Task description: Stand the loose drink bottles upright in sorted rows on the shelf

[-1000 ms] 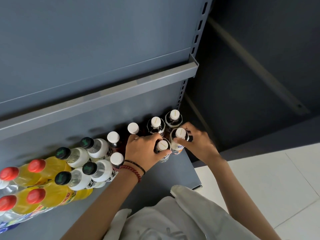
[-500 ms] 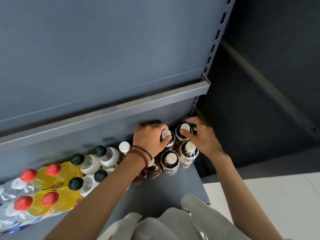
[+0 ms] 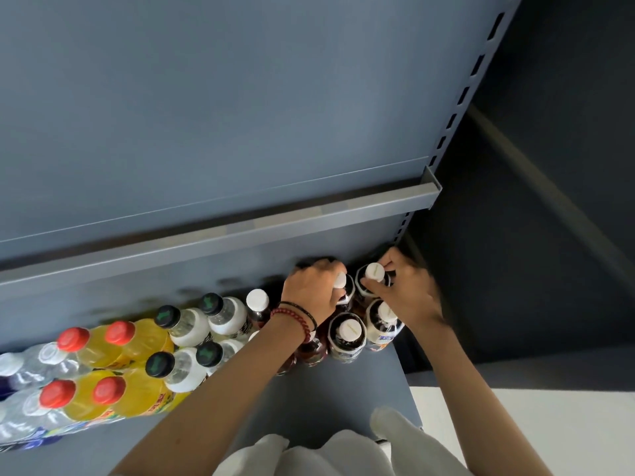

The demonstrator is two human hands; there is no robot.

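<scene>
Upright bottles stand in two rows on the grey shelf (image 3: 330, 400). At the right end are dark bottles with white caps. My left hand (image 3: 311, 292) grips the neck of one dark bottle (image 3: 345, 292) in the back row. My right hand (image 3: 403, 297) holds the back corner bottle (image 3: 372, 274) by its neck, fingers around the white cap. Two more dark bottles (image 3: 347, 333) stand in front of them. To the left come white bottles with black caps (image 3: 187, 324), then yellow bottles with red caps (image 3: 137, 341), then clear bottles (image 3: 37, 359).
An upper shelf edge (image 3: 309, 214) overhangs the bottles. A slotted upright post (image 3: 457, 108) marks the shelf's right end, with a dark gap beyond it. White floor (image 3: 549, 431) lies at the lower right. My white clothing (image 3: 326, 455) fills the bottom.
Both hands moved from the front white-capped bottles to the back row, deeper into the shelf's right corner. The camera shifted closer, and the bottle rows look tighter.
</scene>
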